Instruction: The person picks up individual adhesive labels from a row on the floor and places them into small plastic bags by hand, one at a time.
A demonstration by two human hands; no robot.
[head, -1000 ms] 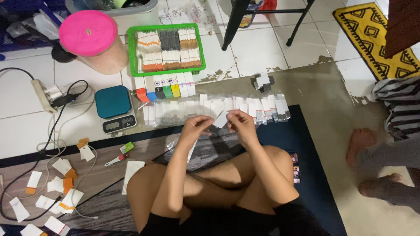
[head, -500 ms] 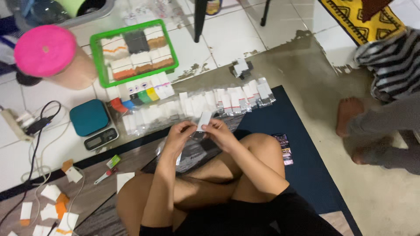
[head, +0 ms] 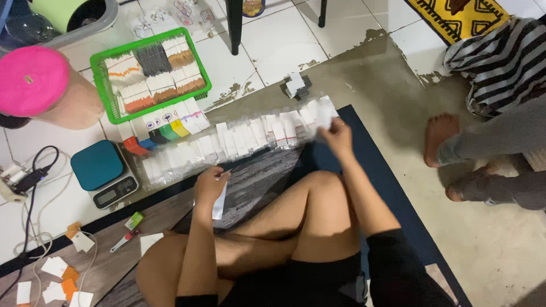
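Packets (head: 244, 139), small and clear, lie in a long row just ahead of both hands. The right hand (head: 336, 136) pinches one at the row's far right end; the left hand (head: 209, 185) pinches a white slip (head: 219, 206) hanging below it. Setting each packet flush against its neighbour would keep the row even. Beyond the row sit a green basket (head: 108, 96) and a scale (head: 102, 173), on white tiles with a dark mat (head: 392, 199) underneath.
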